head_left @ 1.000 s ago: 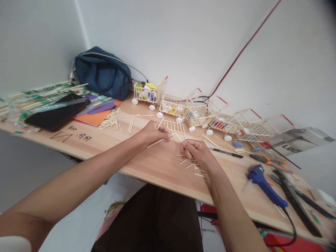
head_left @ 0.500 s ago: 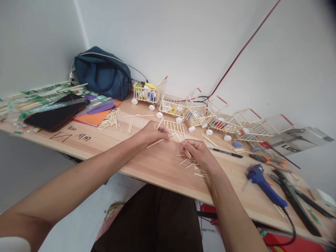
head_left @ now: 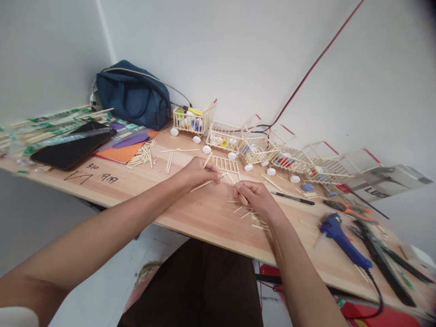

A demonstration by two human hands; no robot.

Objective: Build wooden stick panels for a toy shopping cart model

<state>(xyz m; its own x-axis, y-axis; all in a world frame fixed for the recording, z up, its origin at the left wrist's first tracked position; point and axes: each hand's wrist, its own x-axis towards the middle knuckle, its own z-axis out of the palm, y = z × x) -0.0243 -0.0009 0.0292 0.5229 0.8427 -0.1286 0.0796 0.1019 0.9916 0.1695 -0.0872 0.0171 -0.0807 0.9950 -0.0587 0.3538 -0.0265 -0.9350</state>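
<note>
Two bare hands work above the tabletop (head_left: 190, 218): the left hand (head_left: 201, 171) grips light wooden sticks (head_left: 208, 160) between its fingers, and the right hand (head_left: 254, 194), its fingers curled, pinches a thin stick (head_left: 231, 178) whose far end points toward the left hand's fingertips. Just beyond them a ladder-like stick panel (head_left: 226, 164) lies flat; loose short sticks (head_left: 259, 220) lie scattered beside and below the right hand. Farther out, a row of small stick carts stands along the wall. The leftmost cart (head_left: 189, 131) holds green, white, blue and yellow pieces; the next cart (head_left: 223, 148) holds white and yellow ones. Carts farther right carry white, blue and red pieces, too small to name. A blue bag (head_left: 132, 97) sits left of the carts, its contents hidden. Clear plastic sleeves (head_left: 64, 120) with long sticks inside lie at the far left, near a dark phone (head_left: 68, 152).
</note>
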